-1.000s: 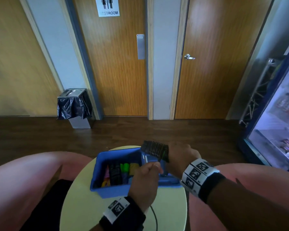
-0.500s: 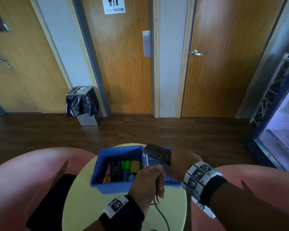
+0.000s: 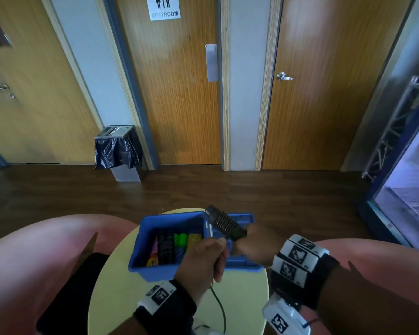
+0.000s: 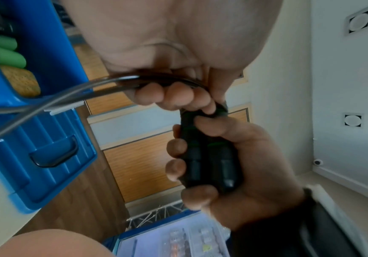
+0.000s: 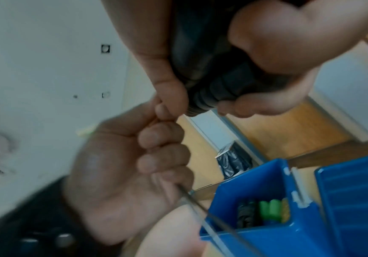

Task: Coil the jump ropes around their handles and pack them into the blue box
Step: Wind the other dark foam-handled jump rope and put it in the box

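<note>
Box [image 3: 140,240] sits open on the table [image 3: 116,293] right in front of me, so finished ropes drop straight in. My right hand [image 3: 254,245] grips the handles [image 4: 209,156] above it, steady for coiling, while my left hand [image 3: 201,262] pinches the cord [image 3: 219,308] to feed it tight.

Blue box [image 3: 155,269], black ribbed handles [image 3: 224,224], green and yellow rolls [image 3: 180,240], pale-yellow table [image 3: 116,293].
</note>
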The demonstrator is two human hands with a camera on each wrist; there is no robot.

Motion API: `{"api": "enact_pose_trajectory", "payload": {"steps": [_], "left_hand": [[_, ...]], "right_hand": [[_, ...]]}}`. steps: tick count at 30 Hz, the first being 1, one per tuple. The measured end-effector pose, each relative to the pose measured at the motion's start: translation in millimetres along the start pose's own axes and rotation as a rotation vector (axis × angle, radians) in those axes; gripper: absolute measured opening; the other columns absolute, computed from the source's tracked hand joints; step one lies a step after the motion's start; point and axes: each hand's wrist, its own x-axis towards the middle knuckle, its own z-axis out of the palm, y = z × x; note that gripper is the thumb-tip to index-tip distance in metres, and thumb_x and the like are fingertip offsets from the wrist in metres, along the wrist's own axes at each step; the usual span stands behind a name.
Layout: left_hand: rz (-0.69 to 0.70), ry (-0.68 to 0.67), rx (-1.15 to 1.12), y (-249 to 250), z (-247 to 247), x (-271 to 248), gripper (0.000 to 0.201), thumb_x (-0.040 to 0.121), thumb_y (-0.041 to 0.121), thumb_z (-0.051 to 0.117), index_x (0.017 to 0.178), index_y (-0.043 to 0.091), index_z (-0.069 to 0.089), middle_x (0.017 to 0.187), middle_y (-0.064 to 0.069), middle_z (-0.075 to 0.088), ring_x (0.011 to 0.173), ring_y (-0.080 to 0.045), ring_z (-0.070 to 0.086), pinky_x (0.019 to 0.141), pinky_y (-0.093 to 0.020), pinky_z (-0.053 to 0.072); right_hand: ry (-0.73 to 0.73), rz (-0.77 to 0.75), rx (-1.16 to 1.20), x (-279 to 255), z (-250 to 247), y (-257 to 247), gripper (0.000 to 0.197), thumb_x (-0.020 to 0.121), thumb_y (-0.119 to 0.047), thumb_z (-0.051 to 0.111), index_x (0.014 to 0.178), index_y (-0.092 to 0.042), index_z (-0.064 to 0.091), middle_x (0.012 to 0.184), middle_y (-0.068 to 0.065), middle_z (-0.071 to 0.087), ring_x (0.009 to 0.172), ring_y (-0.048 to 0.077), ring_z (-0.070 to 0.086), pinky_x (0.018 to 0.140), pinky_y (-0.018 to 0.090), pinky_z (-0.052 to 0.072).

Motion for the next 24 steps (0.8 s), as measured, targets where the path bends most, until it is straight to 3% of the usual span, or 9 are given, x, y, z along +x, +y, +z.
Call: {"api": "enact_pose_trajectory", "payload": {"steps": [2,4,8,11,16,20,21,23,24], "left_hand": [[0.046,0.004,0.026,0,-7,0,0.038,0.096,0.031,0.056,0.063,0.012,0.061,0.044,-0.008,0.044,0.041,-0.018,0.035,0.047,-0.026,0.03],[0.088,0.02,0.045,4,-11,-1,0.038,0.09,0.034,0.056,0.06,0.01,0.06,0.043,-0.007,0.042,0.041,-0.018,0.033,0.047,-0.028,0.028],[0.09,0.085,0.042,11,-14,-3,0.044,0.085,0.039,0.058,0.049,0.015,0.053,0.041,-0.005,0.036,0.04,-0.016,0.031,0.047,-0.028,0.024],[0.074,0.064,0.002,16,-17,-5,0.044,0.084,0.041,0.058,0.047,0.018,0.053,0.041,-0.003,0.035,0.04,-0.015,0.029,0.046,-0.026,0.023],[0.131,0.053,0.021,25,-32,-6,0.049,0.076,0.049,0.066,0.049,0.012,0.048,0.044,-0.001,0.037,0.042,-0.012,0.03,0.045,-0.022,0.026],[0.225,-0.063,0.052,32,-58,-4,0.062,0.065,0.065,0.076,0.058,0.007,0.058,0.048,0.006,0.045,0.045,-0.007,0.038,0.05,-0.019,0.033],[0.233,-0.156,0.057,39,-64,-6,0.051,0.069,0.059,0.079,0.062,0.01,0.064,0.05,0.01,0.051,0.047,-0.003,0.044,0.052,-0.015,0.037],[0.261,-0.36,0.174,62,-78,-11,0.013,0.08,0.022,0.079,0.069,0.028,0.074,0.061,0.016,0.066,0.058,0.005,0.059,0.06,-0.009,0.044],[0.222,-0.389,0.309,74,-86,-12,0.031,0.081,0.008,0.074,0.062,0.033,0.072,0.063,0.024,0.067,0.062,0.009,0.062,0.062,-0.007,0.045]], "right_hand": [[-0.134,0.06,0.192,-10,1,-3,0.016,0.078,-0.018,0.068,0.087,-0.011,0.056,0.062,0.003,0.05,0.043,0.012,0.049,0.049,0.026,0.036],[-0.252,0.111,0.364,-19,2,-4,0.025,0.075,-0.018,0.067,0.096,-0.009,0.056,0.065,0.004,0.052,0.053,0.014,0.054,0.049,0.026,0.034],[-0.327,0.17,0.627,-28,8,-9,0.012,0.086,-0.015,0.059,0.096,-0.012,0.052,0.072,0.002,0.054,0.061,0.018,0.053,0.046,0.02,0.028],[-0.394,0.138,0.756,-34,11,-17,0.021,0.076,-0.019,0.061,0.093,-0.013,0.052,0.069,0.001,0.054,0.058,0.016,0.051,0.045,0.018,0.025],[-0.424,-0.065,0.912,-47,13,-26,0.048,0.06,-0.019,0.063,0.106,-0.01,0.053,0.075,0.005,0.055,0.061,0.019,0.054,0.042,0.018,0.029],[-0.431,-0.279,0.758,-61,6,-37,0.052,0.052,-0.02,0.067,0.101,-0.004,0.056,0.078,0.012,0.052,0.064,0.023,0.052,0.046,0.023,0.032],[-0.425,-0.338,0.664,-66,4,-42,0.044,0.055,-0.018,0.067,0.096,-0.004,0.058,0.076,0.01,0.053,0.063,0.021,0.053,0.048,0.025,0.035],[-0.372,-0.465,0.375,-77,1,-54,0.024,0.064,-0.011,0.066,0.087,-0.007,0.058,0.071,0.003,0.055,0.062,0.015,0.053,0.056,0.029,0.041],[-0.325,-0.52,0.204,-82,0,-61,0.018,0.068,-0.009,0.066,0.084,-0.012,0.058,0.07,0.001,0.054,0.063,0.013,0.052,0.059,0.031,0.042]]}}
